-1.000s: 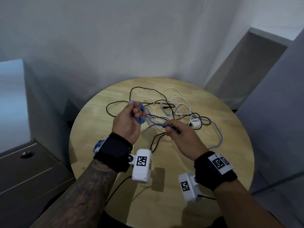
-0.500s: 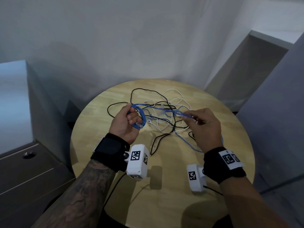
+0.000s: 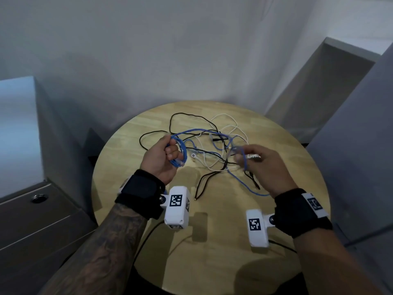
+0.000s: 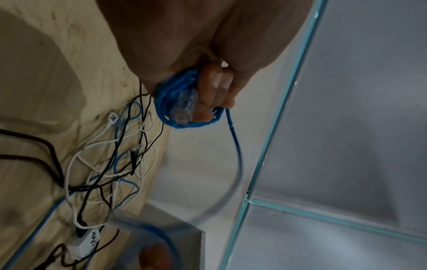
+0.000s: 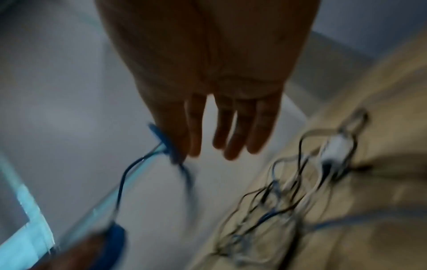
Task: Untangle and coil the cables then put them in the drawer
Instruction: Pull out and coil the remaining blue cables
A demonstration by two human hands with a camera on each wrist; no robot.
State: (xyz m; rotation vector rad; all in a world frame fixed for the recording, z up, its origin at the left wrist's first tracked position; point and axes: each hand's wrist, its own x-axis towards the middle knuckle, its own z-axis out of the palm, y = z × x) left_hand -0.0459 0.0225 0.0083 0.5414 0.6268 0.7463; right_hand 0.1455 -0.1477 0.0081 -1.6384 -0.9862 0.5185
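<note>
My left hand [image 3: 161, 158] is raised over the round wooden table [image 3: 212, 252] and grips a small coil of blue cable [image 3: 180, 154]. The left wrist view shows the coil [image 4: 168, 102] wound round my fingers, with its clear plug [image 4: 184, 106] lying across it. From the coil the blue cable arcs over the far side to my right hand [image 3: 261, 165], which pinches it [image 5: 166, 144] at the index finger while the other fingers hang straight. The rest of the blue cable trails down into a tangle of black and white cables [image 3: 212, 150] on the table.
A small white adapter [image 5: 335, 148] lies in the tangle. A grey drawer unit [image 3: 32, 220] with a round pull stands to the left of the table. Grey panels stand at the right. The table's near half is bare wood.
My right hand has swung from the middle of the table out to the right, drawing blue cable out of the tangle. The left hand has stayed put with the coil.
</note>
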